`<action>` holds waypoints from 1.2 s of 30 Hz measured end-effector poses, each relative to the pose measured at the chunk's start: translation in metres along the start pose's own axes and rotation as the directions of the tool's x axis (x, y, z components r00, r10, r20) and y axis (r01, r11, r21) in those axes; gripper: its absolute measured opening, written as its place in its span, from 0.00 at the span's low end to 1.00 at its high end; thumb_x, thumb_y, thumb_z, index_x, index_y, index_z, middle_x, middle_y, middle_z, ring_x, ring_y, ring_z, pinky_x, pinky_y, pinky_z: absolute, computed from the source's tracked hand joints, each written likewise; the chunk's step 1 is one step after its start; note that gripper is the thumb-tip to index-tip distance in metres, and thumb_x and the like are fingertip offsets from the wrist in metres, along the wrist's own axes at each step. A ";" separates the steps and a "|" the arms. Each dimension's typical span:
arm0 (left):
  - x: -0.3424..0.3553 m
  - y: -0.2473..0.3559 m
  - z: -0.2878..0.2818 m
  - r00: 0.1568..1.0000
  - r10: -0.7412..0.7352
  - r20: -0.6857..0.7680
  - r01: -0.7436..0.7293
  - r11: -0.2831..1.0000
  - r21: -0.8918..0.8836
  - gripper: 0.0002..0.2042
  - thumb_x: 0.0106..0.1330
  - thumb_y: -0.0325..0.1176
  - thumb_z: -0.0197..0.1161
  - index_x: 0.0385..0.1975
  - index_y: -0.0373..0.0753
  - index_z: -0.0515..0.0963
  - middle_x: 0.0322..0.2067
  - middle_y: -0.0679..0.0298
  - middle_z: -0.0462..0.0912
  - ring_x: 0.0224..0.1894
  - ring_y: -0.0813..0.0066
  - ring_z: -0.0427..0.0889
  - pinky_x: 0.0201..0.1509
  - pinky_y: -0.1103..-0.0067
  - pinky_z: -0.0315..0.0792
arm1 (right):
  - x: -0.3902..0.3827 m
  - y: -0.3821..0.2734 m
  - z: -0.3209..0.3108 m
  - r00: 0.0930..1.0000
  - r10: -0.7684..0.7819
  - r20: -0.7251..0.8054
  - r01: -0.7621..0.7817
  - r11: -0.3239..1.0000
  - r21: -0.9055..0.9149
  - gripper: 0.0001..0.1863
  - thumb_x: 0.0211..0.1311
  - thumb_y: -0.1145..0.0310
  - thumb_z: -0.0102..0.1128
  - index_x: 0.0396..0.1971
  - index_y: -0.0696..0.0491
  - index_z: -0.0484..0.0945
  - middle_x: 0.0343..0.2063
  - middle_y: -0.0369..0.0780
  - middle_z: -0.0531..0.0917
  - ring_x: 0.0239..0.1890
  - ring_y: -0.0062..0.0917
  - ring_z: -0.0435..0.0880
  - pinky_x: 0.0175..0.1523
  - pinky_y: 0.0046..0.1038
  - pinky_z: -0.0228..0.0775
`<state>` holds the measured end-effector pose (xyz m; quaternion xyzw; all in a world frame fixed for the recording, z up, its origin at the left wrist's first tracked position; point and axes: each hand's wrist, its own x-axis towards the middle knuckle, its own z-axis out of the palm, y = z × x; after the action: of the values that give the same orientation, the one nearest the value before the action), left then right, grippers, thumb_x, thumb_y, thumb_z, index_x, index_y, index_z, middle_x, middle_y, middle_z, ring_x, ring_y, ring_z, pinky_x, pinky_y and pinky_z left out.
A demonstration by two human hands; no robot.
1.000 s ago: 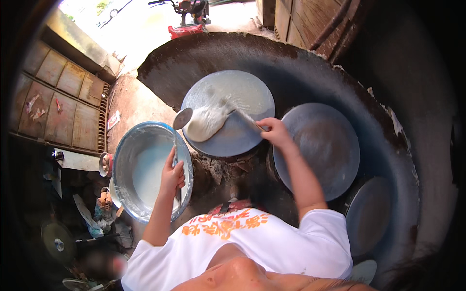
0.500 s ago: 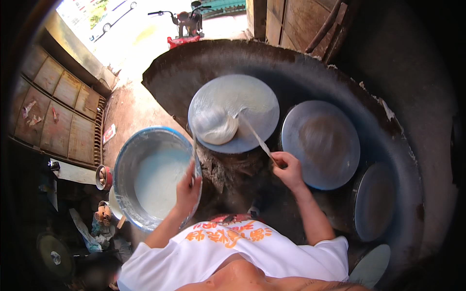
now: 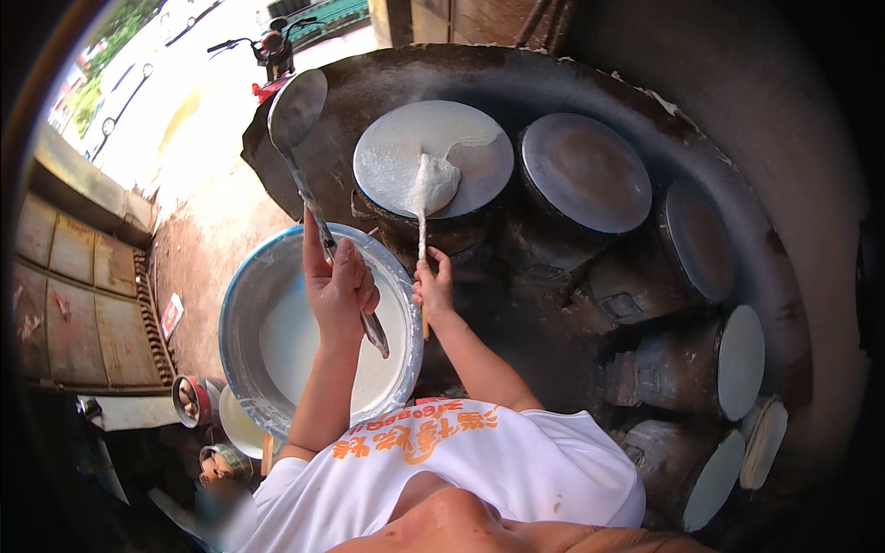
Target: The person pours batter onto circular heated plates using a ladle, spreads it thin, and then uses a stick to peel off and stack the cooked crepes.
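Observation:
My left hand (image 3: pixel 336 295) grips the handle of a metal ladle (image 3: pixel 300 106) over a large blue-rimmed tub of white batter (image 3: pixel 277 341); the ladle's bowl is raised beyond the tub's far rim. My right hand (image 3: pixel 435 286) holds a long batter-coated stick spreader (image 3: pixel 421 221), reaching onto a round griddle (image 3: pixel 383 152). A pale mound of batter (image 3: pixel 441 184) sits around the spreader's far end, with a thin wet layer over part of the griddle's surface.
More round griddles (image 3: pixel 585 170) on drum stoves curve along my right within a dark metal surround (image 3: pixel 756 235). A stack of pale flat sheets (image 3: pixel 763 442) stands at lower right. Small containers (image 3: pixel 189 401) sit left of the tub. A scooter (image 3: pixel 277 51) stands outside.
The ladle has lifted away from the griddle, up and leftward. My right hand and spreader have swung left and now point straight ahead. The view has shifted, showing more griddles on the right.

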<state>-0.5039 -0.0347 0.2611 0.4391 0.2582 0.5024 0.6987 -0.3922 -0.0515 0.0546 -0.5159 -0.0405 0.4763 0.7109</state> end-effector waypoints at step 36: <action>0.088 -0.111 0.142 0.974 -0.227 -0.005 0.220 0.938 0.267 0.29 0.70 0.28 0.47 0.68 0.55 0.48 0.13 0.74 0.53 0.09 0.88 0.50 0.10 0.87 0.48 | 0.132 -0.201 -0.124 0.810 -0.417 0.414 0.458 0.006 -0.889 0.14 0.65 0.61 0.45 0.46 0.46 0.76 0.24 0.53 0.80 0.29 0.49 0.80 0.35 0.49 0.71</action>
<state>-0.3056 -0.0155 0.2396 0.5033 0.3623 0.3748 0.6892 -0.1253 -0.0458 0.0949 -0.7964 -0.5011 0.1013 0.3231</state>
